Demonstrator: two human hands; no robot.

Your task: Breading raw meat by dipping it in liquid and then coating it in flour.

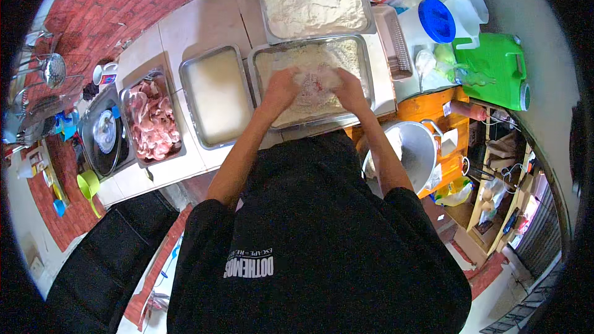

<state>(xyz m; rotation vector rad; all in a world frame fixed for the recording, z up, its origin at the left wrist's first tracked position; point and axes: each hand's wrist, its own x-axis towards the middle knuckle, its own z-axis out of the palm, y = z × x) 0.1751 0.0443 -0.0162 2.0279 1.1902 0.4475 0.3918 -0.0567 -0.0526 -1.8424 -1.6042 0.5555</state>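
My left hand point(284, 84) and my right hand point(347, 87) are both over a metal tray of breading point(357, 58). Between them they hold a coated slice of raw meat point(317, 87), pinkish under pale crumbs. Motion blurs the fingers and the slice, so the exact grip is hard to make out. Just beyond, a second metal tray of white flour point(315, 2) adjoins the first. Left of my hands lies a tray of cream-coloured liquid batter point(218, 97). Farther left, a metal tray holds a heap of raw meat slices point(153, 120).
A large metal pot point(415, 157) stands by my right forearm. Right of the trays are a plastic basket point(393, 44), a blue-lidded container point(436, 21) and a green jerrycan point(494, 67). At left are a sink point(125, 146) and a green dipper point(88, 184) near the counter's edge.
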